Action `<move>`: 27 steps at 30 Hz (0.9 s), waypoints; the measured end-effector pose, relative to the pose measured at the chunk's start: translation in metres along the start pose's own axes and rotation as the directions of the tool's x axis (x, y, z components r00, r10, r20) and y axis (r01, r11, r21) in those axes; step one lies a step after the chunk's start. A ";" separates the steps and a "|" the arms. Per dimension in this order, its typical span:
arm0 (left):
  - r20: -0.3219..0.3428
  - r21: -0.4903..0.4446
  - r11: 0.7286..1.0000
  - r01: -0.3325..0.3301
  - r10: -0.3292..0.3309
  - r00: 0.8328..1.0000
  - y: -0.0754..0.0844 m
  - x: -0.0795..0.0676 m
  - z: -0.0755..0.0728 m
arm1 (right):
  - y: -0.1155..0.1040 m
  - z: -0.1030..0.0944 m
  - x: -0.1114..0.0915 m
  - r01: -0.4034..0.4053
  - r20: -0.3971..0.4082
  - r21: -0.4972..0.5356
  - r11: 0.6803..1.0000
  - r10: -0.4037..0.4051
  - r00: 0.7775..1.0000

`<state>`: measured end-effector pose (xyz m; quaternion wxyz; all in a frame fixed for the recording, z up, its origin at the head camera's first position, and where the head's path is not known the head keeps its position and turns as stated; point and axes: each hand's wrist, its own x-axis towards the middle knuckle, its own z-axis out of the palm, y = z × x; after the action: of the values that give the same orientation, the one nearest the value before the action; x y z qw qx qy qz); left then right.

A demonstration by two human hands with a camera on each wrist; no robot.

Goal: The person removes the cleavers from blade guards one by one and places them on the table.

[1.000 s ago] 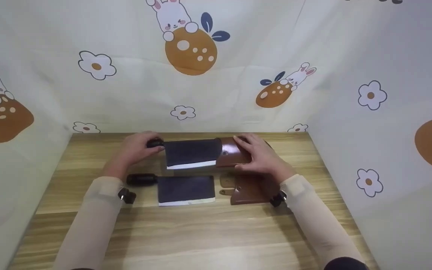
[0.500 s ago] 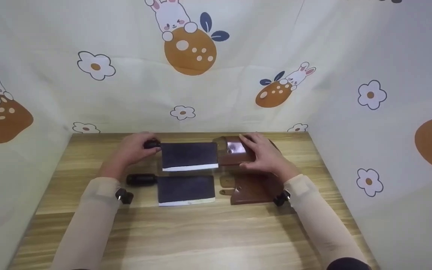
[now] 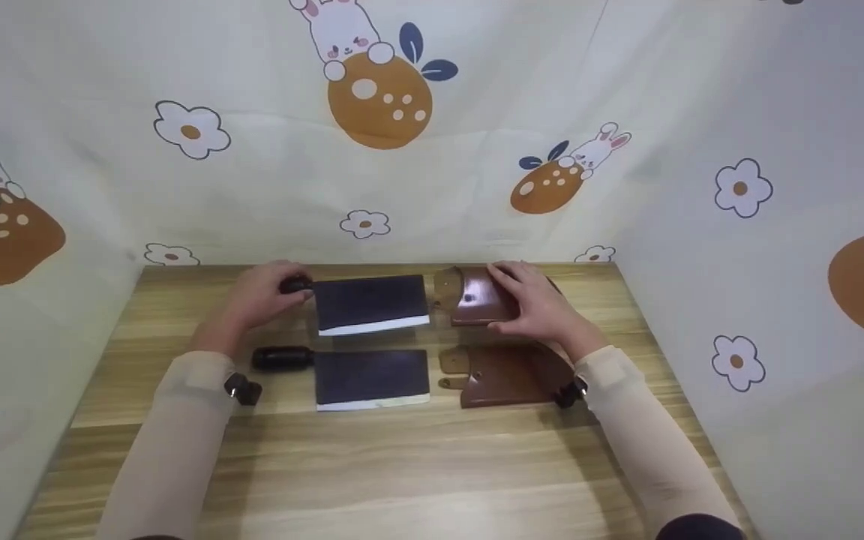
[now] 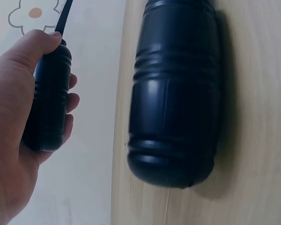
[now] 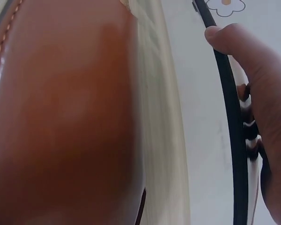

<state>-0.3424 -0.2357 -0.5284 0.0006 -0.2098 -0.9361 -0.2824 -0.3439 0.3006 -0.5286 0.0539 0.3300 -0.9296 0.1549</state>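
My left hand point(image 3: 261, 298) grips the black ribbed handle point(image 4: 52, 96) of the far cleaver point(image 3: 372, 301), fingers wrapped round it and thumb near the neck. Its dark blade with a bright edge points right, bare, and casts a shadow on the table. In my right hand point(image 3: 543, 306) is a glossy brown leather knife sheath point(image 3: 477, 298), held between thumb and fingers along its edges. The sheath's mouth and strap face the blade tip across a small gap. In the right wrist view, that sheath's dark edge point(image 5: 230, 112) runs under my thumb.
Nearer me on the wooden table point(image 3: 402, 472), a second cleaver point(image 3: 372, 376) lies with its handle to the left. Beside its blade lies another brown sheath point(image 3: 511, 381), its mouth facing left. Patterned cloth point(image 3: 267, 180) hangs at the table's back and sides.
The far cleaver's blade has come out of the sheath. My left hand has moved left with the cleaver, and my right hand has drawn the sheath slightly right, opening a gap.
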 end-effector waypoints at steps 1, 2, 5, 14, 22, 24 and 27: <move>0.002 0.002 1.000 0.003 -0.003 1.000 -0.001 0.000 -0.001 | 0.001 0.000 0.000 -0.004 0.004 0.001 1.000 0.004 1.000; 0.003 0.005 1.000 0.005 -0.005 1.000 -0.002 0.000 -0.001 | 0.002 -0.001 0.000 -0.007 0.007 0.002 1.000 0.007 1.000; 0.010 0.004 1.000 0.010 -0.010 1.000 -0.005 0.001 -0.002 | 0.006 -0.001 -0.001 -0.011 0.011 0.006 1.000 0.011 1.000; 0.015 0.017 1.000 0.001 -0.001 1.000 -0.009 0.004 0.001 | 0.015 0.003 -0.001 -0.017 0.025 0.027 0.999 0.017 1.000; 0.040 0.017 0.999 0.027 -0.028 0.999 -0.013 0.006 0.015 | 0.018 0.013 0.002 -0.031 0.065 0.042 0.999 0.028 0.998; 0.043 0.014 1.000 0.027 -0.028 0.999 -0.015 0.008 0.019 | 0.019 0.015 0.003 -0.050 0.081 0.041 0.998 0.047 0.996; 0.044 0.015 1.000 0.006 -0.007 0.999 -0.017 0.011 0.022 | 0.021 0.019 0.004 -0.085 0.099 0.041 0.996 0.081 0.992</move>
<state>-0.3568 -0.2324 -0.5547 -0.0192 -0.2130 -0.9386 -0.2708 -0.3599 0.3077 -0.5510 -0.0052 0.2994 -0.9403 0.1618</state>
